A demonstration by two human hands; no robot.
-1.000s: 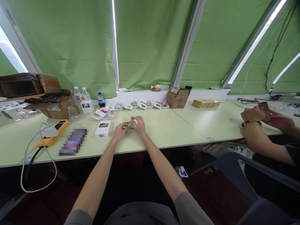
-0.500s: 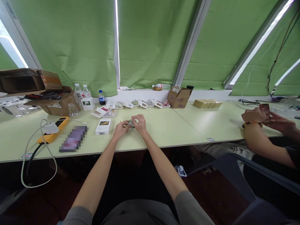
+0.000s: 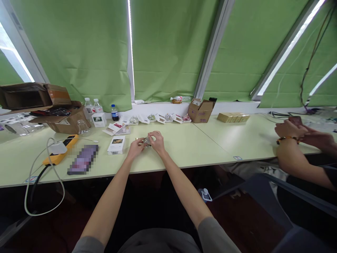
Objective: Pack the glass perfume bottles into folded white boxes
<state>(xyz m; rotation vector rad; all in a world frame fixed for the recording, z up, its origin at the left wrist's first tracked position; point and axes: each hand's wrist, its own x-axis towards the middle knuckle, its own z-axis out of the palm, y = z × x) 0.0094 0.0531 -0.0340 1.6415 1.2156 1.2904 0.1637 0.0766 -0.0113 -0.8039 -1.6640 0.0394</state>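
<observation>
Reaching across the front edge of the table (image 3: 184, 149) with both forearms slanted inward, nearly bringing left hand (image 3: 135, 148) and right hand (image 3: 157, 141) together. Holding a small round glassy piece (image 3: 147, 142) low between them, close to the tabletop; cannot tell whether touching it. Curling the left fingers around the left side of the piece, with the back of the hand turned up; pinching its upper part with right thumb and fingers, slightly higher than the left. Leaving a strip of table between the hands and the front edge. Coming near a white picture-fronted box (image 3: 116, 145) on the left. Facing a row of opened white boxes (image 3: 160, 118) toward the back edge. Having wide open room to the right, running past a seam (image 3: 210, 138) toward wrapped yellow boxes (image 3: 233, 117), and well apart from another person's hand (image 3: 291, 129) at far right.
</observation>
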